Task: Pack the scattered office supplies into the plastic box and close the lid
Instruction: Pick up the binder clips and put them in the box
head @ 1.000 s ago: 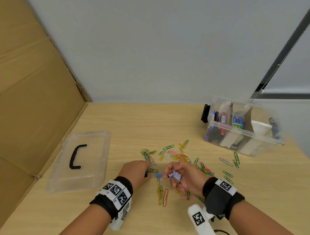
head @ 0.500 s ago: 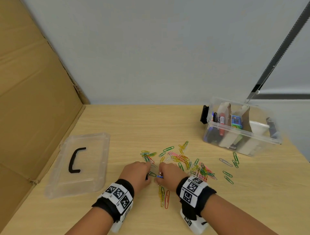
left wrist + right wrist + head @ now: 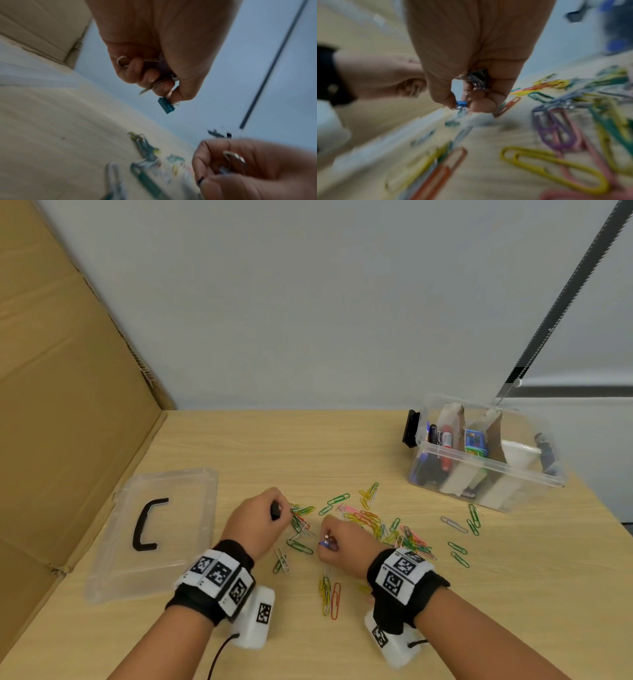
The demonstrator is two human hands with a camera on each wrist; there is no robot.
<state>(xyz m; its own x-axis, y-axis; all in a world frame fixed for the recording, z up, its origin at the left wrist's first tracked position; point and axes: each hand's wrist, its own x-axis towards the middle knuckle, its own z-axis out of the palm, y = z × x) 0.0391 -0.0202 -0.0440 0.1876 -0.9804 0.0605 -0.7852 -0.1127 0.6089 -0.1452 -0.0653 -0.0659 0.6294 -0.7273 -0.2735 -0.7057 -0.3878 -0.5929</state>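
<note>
Coloured paper clips [image 3: 370, 517] lie scattered over the wooden table [image 3: 274, 446]. My left hand [image 3: 275, 510] hovers at the pile's left edge, pinching a dark teal binder clip [image 3: 166, 105]; more clips with metal handles are tucked in its curled fingers [image 3: 137, 70]. My right hand [image 3: 327, 544] is just right of it, low over the table, pinching a small blue binder clip [image 3: 461, 103]. It keeps a silver-handled clip [image 3: 478, 78] in the palm. The clear plastic box [image 3: 486, 470] stands open at the back right, and its lid [image 3: 191, 484] lies flat at the left.
A cardboard wall [image 3: 68, 405] rises along the table's left side, just beyond the lid. The box holds markers, cardboard dividers and other supplies. A few paper clips [image 3: 330, 597] lie close to me between my wrists, and others [image 3: 472, 518] in front of the box.
My right hand has turned palm down onto the blue binder clip that lay between the hands and now pinches it. My left hand has moved a little forward, to the pile's left edge.
</note>
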